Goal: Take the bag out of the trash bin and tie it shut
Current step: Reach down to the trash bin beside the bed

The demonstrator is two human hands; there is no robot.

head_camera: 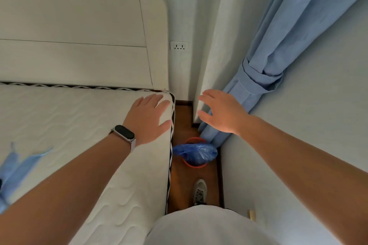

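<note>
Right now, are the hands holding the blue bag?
No. The blue bag sits in the red bin on the floor, while both hands, left and right, are open above it.

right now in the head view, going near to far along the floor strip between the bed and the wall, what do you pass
shoe → red trash bin lined with the blue bag → foot of the blue curtain → bare wooden floor → wall socket up on the far wall

A white mattress (59,117) lies against a headboard (75,26), a tied blue curtain (264,65) opposite.
</note>
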